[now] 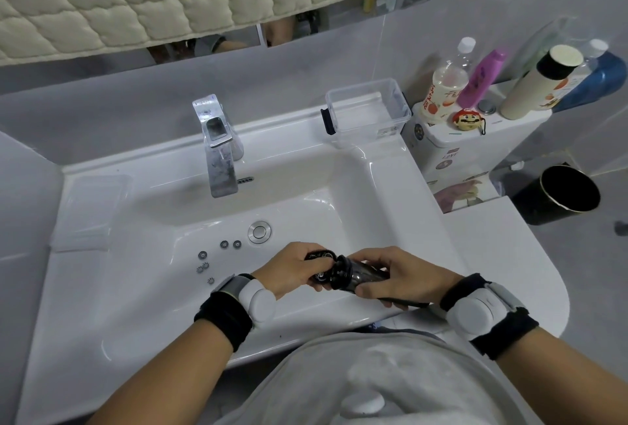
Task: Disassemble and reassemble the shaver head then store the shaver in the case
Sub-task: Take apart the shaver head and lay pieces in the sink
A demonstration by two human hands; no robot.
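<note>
Over the front of the white sink (142, 288) I hold a dark shaver (363, 275) lying sideways. My right hand (404, 278) grips its body. My left hand (292, 270) grips the black shaver head piece (319, 256) at the shaver's left end. Several small round cutters and guards (204, 260) lie loose on the basin floor left of my hands, two of them (230, 244) beside the drain plug (259, 231). A clear plastic case (368, 112) stands open on the sink's back right ledge.
A chrome faucet (217, 149) rises at the back centre. A clear lid (88, 214) lies on the left ledge. Bottles (475, 78) and a small figure (467, 120) crowd the toilet tank at right. A black bin (560, 193) stands on the floor.
</note>
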